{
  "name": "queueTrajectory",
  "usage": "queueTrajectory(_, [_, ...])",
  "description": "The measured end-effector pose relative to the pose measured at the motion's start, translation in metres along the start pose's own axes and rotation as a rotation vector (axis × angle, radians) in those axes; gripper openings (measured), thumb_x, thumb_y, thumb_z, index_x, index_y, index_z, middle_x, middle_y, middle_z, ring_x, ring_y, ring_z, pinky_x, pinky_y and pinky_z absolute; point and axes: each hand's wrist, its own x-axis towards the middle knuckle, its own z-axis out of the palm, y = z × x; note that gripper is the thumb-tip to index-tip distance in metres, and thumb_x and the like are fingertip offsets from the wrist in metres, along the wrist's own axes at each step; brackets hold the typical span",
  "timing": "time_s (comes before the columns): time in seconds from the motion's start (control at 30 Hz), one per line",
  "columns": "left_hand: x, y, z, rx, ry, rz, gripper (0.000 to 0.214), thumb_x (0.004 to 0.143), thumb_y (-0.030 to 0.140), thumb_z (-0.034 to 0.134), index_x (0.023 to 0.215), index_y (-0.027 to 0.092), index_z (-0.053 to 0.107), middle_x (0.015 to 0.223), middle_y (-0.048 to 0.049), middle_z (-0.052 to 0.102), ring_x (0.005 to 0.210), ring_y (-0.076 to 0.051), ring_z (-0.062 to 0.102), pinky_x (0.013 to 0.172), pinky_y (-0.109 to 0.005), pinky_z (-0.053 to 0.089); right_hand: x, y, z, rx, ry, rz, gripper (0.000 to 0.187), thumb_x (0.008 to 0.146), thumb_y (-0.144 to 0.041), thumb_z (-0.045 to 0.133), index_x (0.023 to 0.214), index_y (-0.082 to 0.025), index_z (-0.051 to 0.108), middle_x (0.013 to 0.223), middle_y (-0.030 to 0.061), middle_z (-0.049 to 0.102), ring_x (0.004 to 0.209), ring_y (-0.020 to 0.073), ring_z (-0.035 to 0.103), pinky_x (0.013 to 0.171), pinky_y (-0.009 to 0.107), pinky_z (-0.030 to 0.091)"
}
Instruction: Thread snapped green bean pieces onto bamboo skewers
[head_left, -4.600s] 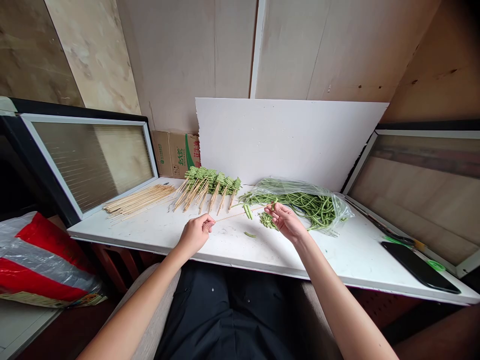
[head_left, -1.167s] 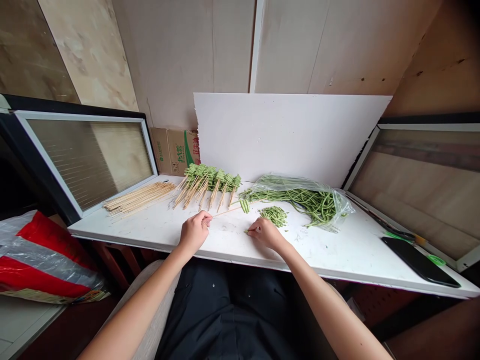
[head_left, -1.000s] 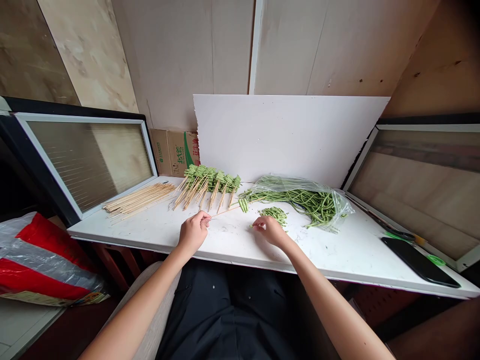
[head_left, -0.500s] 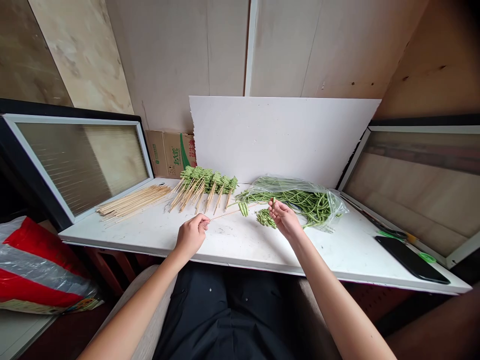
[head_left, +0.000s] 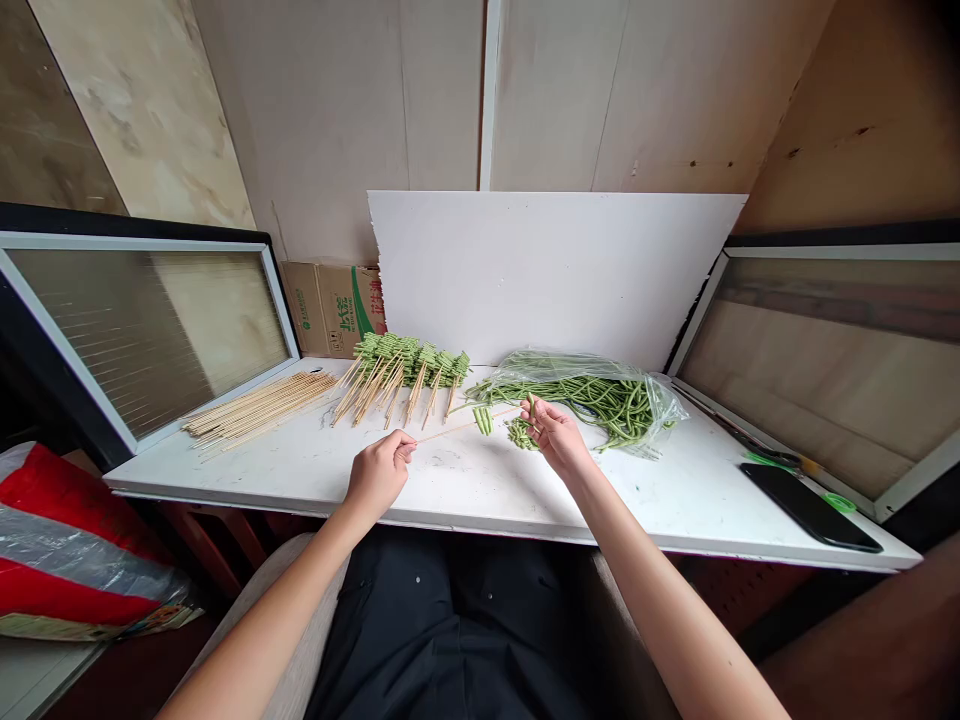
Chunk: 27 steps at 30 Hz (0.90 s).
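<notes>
The left hand (head_left: 377,472) pinches a skewer (head_left: 448,431) threaded with cut beans (head_left: 484,421). The right hand (head_left: 558,437) grips 1 bean piece (head_left: 532,402) near the skewer's tip.

Sticks (head_left: 259,405) left, bean pieces (head_left: 517,434) before bagged beans (head_left: 624,405)

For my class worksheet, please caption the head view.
Left hand holds a skewer threaded with bean pieces; right hand pinches another piece.
</notes>
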Motion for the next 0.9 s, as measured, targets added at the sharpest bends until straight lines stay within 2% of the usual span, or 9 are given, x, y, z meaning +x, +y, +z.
queueTrajectory(0.43, [0.001,0.002,-0.003,0.042,-0.023,-0.018,0.018,0.096,0.021,0.052,0.089,0.024,0.068,0.078,-0.0010,0.076,0.073,-0.020,0.070,0.068,-0.028,0.044,-0.001,0.004,0.004,-0.067,0.072,-0.013,0.050,0.066,-0.055,0.097,0.104,-0.026,0.083,0.120,0.0067,0.077,0.101,0.0195,0.068,0.068,0.024,0.050])
queueTrajectory(0.6, [0.001,0.002,-0.004,0.060,-0.026,-0.025,0.018,0.096,0.020,0.052,0.087,0.024,0.068,0.077,-0.0003,0.076,0.074,-0.020,0.070,0.068,-0.027,0.043,0.001,0.005,0.003,-0.073,0.077,-0.009,0.050,0.064,-0.055,0.097,0.102,-0.026,0.084,0.119,0.0077,0.078,0.098,0.0205,0.068,0.068,0.026,0.050])
queueTrajectory(0.77, [0.001,0.003,-0.006,0.099,-0.027,-0.025,0.019,0.094,0.017,0.053,0.087,0.024,0.069,0.078,0.0000,0.077,0.076,-0.020,0.072,0.068,-0.027,0.042,0.004,0.009,0.002,-0.184,0.125,-0.099,0.057,0.061,-0.062,0.096,0.100,-0.022,0.085,0.112,0.0122,0.080,0.099,0.0256,0.069,0.067,0.030,0.048])
queueTrajectory(0.9, [0.001,0.004,-0.007,0.130,-0.016,-0.023,0.020,0.092,0.013,0.054,0.088,0.025,0.070,0.079,0.0009,0.077,0.076,-0.019,0.072,0.067,-0.027,0.042,0.005,0.013,0.002,-0.273,0.184,-0.180,0.058,0.062,-0.064,0.094,0.099,-0.020,0.085,0.110,0.0138,0.082,0.103,0.0292,0.070,0.072,0.034,0.048])
